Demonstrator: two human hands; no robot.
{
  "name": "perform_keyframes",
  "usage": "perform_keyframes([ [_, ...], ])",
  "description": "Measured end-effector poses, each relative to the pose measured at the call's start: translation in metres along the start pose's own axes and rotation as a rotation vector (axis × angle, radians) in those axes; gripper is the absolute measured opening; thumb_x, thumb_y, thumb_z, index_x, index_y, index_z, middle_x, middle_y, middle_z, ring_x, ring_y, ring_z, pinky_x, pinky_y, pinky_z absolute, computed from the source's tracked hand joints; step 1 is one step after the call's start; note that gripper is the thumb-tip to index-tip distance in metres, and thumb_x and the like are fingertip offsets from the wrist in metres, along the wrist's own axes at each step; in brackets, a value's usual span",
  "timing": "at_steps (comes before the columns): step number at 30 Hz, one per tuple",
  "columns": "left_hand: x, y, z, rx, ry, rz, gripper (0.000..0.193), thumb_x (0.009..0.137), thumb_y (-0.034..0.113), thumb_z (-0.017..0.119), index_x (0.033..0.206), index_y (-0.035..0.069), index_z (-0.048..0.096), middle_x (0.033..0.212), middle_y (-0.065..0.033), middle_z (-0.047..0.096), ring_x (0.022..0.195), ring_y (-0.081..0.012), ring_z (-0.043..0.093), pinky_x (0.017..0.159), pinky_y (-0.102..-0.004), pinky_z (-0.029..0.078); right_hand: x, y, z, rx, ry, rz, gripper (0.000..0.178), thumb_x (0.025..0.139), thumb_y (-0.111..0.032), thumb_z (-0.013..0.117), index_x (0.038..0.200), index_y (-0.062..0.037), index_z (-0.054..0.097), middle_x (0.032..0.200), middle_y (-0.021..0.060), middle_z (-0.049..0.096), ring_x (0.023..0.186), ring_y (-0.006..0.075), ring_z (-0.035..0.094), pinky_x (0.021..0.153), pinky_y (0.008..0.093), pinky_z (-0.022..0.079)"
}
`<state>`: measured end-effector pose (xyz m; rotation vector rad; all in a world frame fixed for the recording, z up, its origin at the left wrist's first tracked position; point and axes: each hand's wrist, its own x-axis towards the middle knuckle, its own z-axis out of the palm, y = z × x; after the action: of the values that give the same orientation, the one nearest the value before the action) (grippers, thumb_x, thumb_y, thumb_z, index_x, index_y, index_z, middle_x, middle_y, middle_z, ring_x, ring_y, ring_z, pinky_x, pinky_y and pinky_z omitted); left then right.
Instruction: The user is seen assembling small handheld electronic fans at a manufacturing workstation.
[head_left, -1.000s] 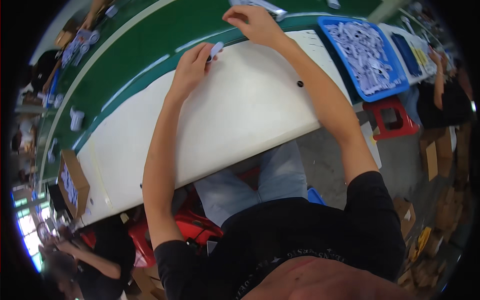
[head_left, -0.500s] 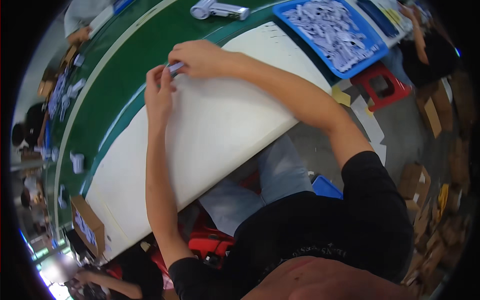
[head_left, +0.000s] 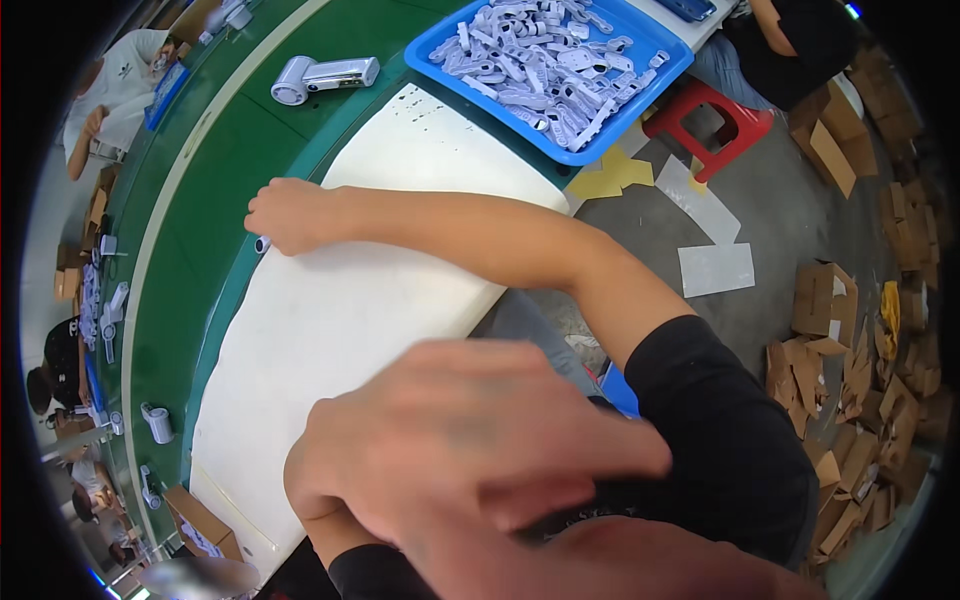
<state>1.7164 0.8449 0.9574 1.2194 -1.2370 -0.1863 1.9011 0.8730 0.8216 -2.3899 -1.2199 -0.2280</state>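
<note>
My right hand [head_left: 292,216] is closed at the far left edge of the white work surface [head_left: 330,310], beside the green belt. The rounded end of a small pale lilac plastic part [head_left: 262,244] pokes out below its fingers; the rest is hidden by the hand. My left hand [head_left: 470,430] is raised close to the camera, over my chest, large and blurred. Its fingertips point right, and I cannot tell whether they hold anything.
A blue tray [head_left: 425,62] heaped with pale lilac plastic parts stands at the back right. On the green belt [head_left: 240,130] lies a pale handheld device [head_left: 325,78]. A red stool [head_left: 740,125] and cardboard boxes [head_left: 825,300] are to the right. People sit across the belt.
My left hand has left the right one and come up toward the camera. The right hand keeps the small part. The whole view has shifted, showing more of the tray.
</note>
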Motion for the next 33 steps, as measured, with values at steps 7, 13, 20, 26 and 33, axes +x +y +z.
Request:
perform_keyframes([
  [7,0.028,-0.023,0.005,-0.126,-0.023,0.01,0.034,0.079,0.001,0.062,0.106,0.021,0.063,0.081,-0.0162,0.065,0.053,-0.0198,0.058,0.044,-0.0247,0.043,-0.003,0.009,0.002,-0.052,-0.056,0.003,0.013,0.075,-0.008,0.06,0.088,-0.0054,0.064,0.087,0.0088,0.06,0.089,0.0248,0.057,0.08,0.0346,0.042],
  [13,0.014,-0.044,0.016,-0.234,0.184,0.115,0.029,0.085,0.003,0.059,0.094,0.03,0.061,0.075,-0.014,0.062,0.052,-0.0191,0.058,0.043,-0.0234,0.042,-0.004,0.005,0.021,0.003,0.188,-0.044,0.006,0.07,-0.009,0.062,0.07,-0.0065,0.067,0.075,0.0104,0.065,0.076,0.0251,0.062,0.071,0.0347,0.044],
  [20,0.004,-0.031,0.036,-0.123,0.441,-0.018,0.018,0.083,0.002,0.061,0.078,0.016,0.051,0.072,-0.0129,0.058,0.048,-0.0165,0.053,0.038,-0.0228,0.04,-0.008,0.001,0.019,0.054,0.011,-0.025,0.013,0.073,-0.009,0.061,0.084,-0.0049,0.065,0.087,0.0115,0.062,0.088,0.0258,0.058,0.081,0.035,0.042],
  [26,-0.017,-0.015,-0.012,0.585,0.193,-0.032,0.013,0.078,-0.004,0.061,0.081,0.008,0.059,0.073,-0.0109,0.062,0.058,-0.0212,0.058,0.051,-0.0288,0.045,0.005,-0.008,0.031,0.089,0.025,-0.039,0.014,0.068,-0.01,0.062,0.079,-0.0045,0.068,0.083,0.0157,0.066,0.086,0.0324,0.063,0.071,0.0427,0.051],
  [33,-0.241,0.053,-0.183,1.428,0.892,-0.756,0.023,0.087,0.024,0.06,0.093,0.003,0.064,0.075,-0.0071,0.065,0.064,-0.0138,0.059,0.062,-0.0251,0.046,-0.037,-0.069,0.036,0.214,0.12,-0.014,0.012,0.072,-0.005,0.06,0.083,-0.0068,0.064,0.087,0.0137,0.059,0.091,0.0334,0.056,0.076,0.0423,0.047],
])
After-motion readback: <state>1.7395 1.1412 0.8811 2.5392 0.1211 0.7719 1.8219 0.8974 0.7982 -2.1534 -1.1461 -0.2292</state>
